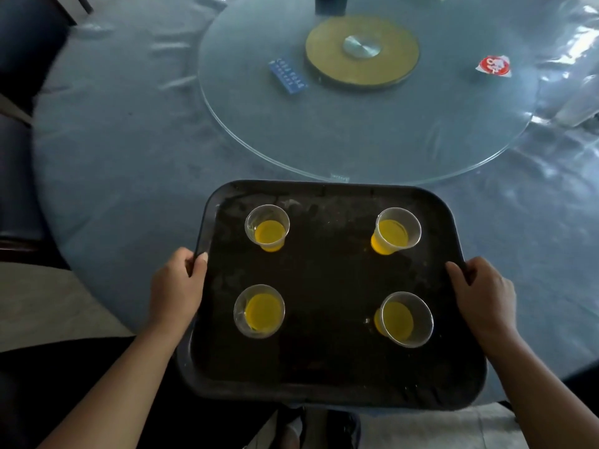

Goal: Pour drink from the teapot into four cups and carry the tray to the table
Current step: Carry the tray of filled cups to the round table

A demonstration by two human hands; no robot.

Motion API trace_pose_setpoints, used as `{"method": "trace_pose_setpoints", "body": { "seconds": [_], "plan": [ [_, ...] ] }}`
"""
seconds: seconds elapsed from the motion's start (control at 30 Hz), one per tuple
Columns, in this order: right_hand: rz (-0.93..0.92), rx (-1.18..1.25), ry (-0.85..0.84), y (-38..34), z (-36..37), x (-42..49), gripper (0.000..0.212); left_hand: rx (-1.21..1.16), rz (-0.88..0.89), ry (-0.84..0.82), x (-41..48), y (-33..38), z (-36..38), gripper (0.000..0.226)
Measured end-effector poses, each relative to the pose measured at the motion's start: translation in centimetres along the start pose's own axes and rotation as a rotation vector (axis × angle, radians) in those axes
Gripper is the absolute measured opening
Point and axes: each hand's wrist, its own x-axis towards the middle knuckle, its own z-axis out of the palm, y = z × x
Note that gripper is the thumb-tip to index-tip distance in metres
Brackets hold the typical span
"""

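A black rectangular tray [330,367] lies over the near edge of a round table [129,150] covered in blue cloth under clear plastic. Several clear plastic cups with yellow drink stand on it: far left cup [267,227], far right cup [396,231], near left cup [259,311], near right cup [405,319]. My left hand [176,288] grips the tray's left rim, thumb on top. My right hand [484,293] grips the right rim the same way. No teapot is in view.
A glass turntable [324,140] on a gold disc [361,53] fills the table's middle, just beyond the tray. On it lie a blue packet [287,77] and a red-and-white packet [494,65]. Dark chairs [19,176] stand at the left.
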Motion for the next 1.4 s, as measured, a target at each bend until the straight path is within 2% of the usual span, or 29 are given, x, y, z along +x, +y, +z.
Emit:
{"method": "trace_pose_setpoints", "body": {
  "seconds": [0.83,1.4],
  "plan": [
    [-0.011,-0.006,-0.004,1.2,2.3,0.2,0.027,0.012,-0.04,-0.042,-0.8,-1.0,2.1,0.028],
    [-0.021,-0.002,0.04,1.5,3.7,0.7,0.026,0.028,0.016,-0.011,0.3,-1.6,3.6,0.028]
  ]
}}
